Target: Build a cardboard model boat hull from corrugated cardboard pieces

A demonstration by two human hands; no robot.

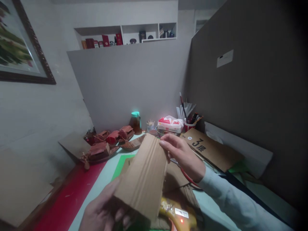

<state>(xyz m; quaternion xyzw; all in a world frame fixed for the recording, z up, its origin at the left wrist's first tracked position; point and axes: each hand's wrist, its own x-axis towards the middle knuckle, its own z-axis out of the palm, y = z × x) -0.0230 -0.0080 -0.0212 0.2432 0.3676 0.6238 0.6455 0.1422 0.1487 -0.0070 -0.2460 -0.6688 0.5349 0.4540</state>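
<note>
A long piece of brown cardboard (pixel 141 173) with lengthwise creases is held up, tilted, over the table. My left hand (pixel 103 205) grips its near lower left corner, some fingers passing underneath. Near its far right edge, my right hand (pixel 181 154) pinches it between thumb and fingers. Below it lies a yellow hot glue gun (pixel 178 213) with a white label and a lit red light. Scissors with red handles (pixel 189 176) show partly beneath my right wrist. Further cardboard pieces (pixel 175 175) lie under these, partly hidden.
Several reddish-brown model boats (pixel 101 150) stand at the back left. Behind are a jar with a turquoise lid (pixel 136 123), a toothpick holder (pixel 150 125), a tissue pack (pixel 170 124) and a brush cup (pixel 190 125). Flat printed cardboard (pixel 214 149) lies right, by a grey partition (pixel 240 96).
</note>
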